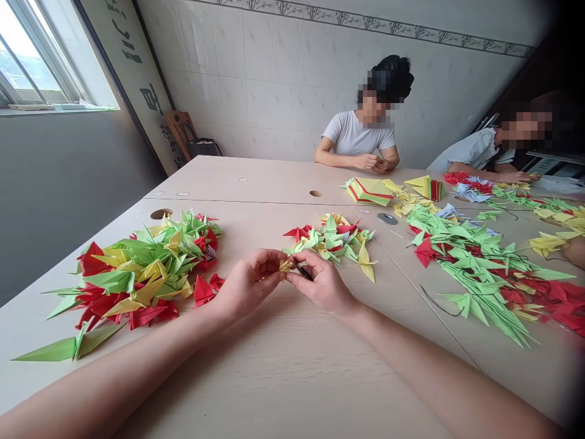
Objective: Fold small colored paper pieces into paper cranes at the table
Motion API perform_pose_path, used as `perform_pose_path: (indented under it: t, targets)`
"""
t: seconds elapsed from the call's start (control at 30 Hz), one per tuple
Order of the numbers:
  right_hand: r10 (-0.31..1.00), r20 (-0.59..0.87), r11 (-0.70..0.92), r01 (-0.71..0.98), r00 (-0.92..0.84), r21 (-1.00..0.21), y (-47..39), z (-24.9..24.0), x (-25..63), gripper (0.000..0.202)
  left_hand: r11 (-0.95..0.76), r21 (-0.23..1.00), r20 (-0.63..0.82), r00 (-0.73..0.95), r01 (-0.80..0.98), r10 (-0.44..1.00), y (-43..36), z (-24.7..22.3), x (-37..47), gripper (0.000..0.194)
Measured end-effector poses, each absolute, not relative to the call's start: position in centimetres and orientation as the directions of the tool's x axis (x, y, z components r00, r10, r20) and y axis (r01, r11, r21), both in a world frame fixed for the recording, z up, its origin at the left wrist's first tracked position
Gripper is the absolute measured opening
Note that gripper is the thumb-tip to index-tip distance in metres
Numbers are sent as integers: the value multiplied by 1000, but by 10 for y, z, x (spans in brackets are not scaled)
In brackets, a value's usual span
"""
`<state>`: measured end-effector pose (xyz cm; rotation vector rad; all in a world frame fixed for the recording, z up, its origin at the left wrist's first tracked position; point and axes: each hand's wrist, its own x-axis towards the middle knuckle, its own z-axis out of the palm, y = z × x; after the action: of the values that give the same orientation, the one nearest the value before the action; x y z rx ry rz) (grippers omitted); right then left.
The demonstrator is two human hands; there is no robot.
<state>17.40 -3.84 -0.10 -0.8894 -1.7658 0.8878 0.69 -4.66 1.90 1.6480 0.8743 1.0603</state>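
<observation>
In the head view, my left hand (251, 283) pinches a small piece of folded yellow paper (286, 266) between thumb and fingers. My right hand (328, 288) meets it from the other side, closed around a slim dark tool (301, 269) whose kind I cannot make out. My fingers partly cover both items. Just beyond my hands lies a small heap of folded paper cranes (336, 238) in green, red and yellow. A larger crane pile (146, 262) spreads to the left, with a single green crane (75, 344) by my left forearm.
Strings of green and red folded paper (484, 262) cover the table's right side. Stacks of coloured paper (368, 190) stand at the far side. A person in white (359, 137) works across the table (274, 378), another person (475, 149) further right. A round metal cover (387, 218) sits in the tabletop.
</observation>
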Motion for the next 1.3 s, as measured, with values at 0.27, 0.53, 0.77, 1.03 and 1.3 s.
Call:
perform_pose_path:
  t: [0.27,0.53,0.77,1.03,1.3]
  targets:
    - [866,420,478,208,-271,-853,-41,1,172,7,-223,970,182,305,102,935,-50,25,10,23]
    - [882,399,451,202,-252,-870,-43,3,171,5,-379,893,296,316,243,901,-49,22,8,15]
    - [893,395,435,196,-215,-879,-46,4,169,11,-449,786,349,294,424,890,-50,25,6,13]
    - [886,386,442,217,-257,-870,-47,5,170,11,-488,738,390,296,466,872,-51,27,5,13]
    - [810,548,586,303,-208,-751,-50,6,170,16,-221,924,172,177,313,969,-44,23,1,22]
